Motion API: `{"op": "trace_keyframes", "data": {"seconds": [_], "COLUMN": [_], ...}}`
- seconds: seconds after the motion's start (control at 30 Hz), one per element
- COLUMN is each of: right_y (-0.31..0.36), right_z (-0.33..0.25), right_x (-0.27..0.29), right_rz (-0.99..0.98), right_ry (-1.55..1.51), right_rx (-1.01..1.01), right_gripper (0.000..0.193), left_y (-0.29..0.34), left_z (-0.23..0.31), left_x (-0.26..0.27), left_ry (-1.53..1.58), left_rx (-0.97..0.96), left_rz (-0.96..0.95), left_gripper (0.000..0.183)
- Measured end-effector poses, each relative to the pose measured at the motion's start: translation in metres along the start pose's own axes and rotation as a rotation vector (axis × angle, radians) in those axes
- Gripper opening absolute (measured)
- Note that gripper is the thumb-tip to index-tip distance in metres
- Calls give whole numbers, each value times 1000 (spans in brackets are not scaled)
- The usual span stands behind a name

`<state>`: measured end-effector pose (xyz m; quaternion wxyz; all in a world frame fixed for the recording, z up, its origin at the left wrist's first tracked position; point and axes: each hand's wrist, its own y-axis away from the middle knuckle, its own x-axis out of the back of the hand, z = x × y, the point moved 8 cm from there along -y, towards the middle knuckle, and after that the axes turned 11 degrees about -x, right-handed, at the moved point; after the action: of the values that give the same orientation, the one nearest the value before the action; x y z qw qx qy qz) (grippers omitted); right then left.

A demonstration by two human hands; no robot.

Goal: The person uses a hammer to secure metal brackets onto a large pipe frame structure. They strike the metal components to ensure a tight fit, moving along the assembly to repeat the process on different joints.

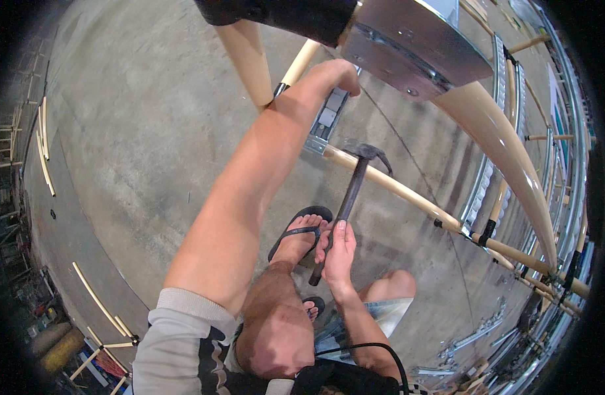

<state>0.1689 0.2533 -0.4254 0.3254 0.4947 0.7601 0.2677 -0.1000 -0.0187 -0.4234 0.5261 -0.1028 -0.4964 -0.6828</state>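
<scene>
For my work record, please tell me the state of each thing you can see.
Hammer: held, head raised
Right hand: closed around the handle
Left hand: reaching out, fingers partly hidden, grip unclear
Roller track: near end in a metal bracket
Sandal: worn
Metal strips: loose on floor

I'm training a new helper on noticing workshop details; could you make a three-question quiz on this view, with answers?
1. Which grip holds the hammer?
2. True or false: closed boots are being worn.
3. What colour is the tube that the hammer's handle crosses in this view?

Key:
1. The right grip.
2. False: the footwear is open, dark flip-flops.
3. Cream.
</scene>
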Motion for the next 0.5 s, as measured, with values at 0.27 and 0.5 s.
{"op": "trace_keyframes", "data": {"seconds": [0.27, 0.5], "right_y": [2, 0], "right_z": [11, -2], "right_x": [1, 7], "right_rz": [25, 19], "right_ry": [19, 129], "right_rx": [18, 5], "right_gripper": [35, 33], "left_y": [-23, -15], "left_z": [-16, -17], "left_x": [-6, -7], "left_ry": [217, 159], "left_rx": [342, 39], "left_rz": [-643, -46], "left_gripper": [55, 72]}}
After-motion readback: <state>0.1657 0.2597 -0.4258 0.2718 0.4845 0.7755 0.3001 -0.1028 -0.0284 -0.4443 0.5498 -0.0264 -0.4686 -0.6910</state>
